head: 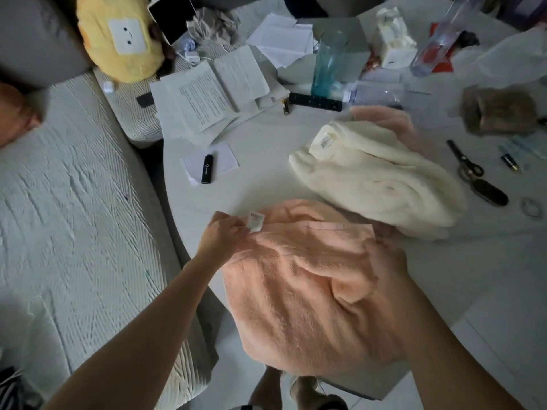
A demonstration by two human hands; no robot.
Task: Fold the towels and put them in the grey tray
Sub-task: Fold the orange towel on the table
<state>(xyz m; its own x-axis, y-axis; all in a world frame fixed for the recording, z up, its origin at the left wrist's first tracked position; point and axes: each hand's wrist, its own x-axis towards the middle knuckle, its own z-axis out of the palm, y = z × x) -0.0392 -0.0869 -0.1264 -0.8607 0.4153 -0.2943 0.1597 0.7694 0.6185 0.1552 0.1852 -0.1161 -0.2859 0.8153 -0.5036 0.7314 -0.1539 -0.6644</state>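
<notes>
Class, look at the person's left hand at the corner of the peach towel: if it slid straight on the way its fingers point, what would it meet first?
Probably the white care label just ahead of the left hand, then the peach towel beneath it; depth is hard to judge.

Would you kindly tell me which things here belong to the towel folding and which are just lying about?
Job in hand:
peach towel
cream towel
left hand
right hand

Lying about:
scissors
lighter
remote control
papers
blue glass
yellow cushion
</notes>
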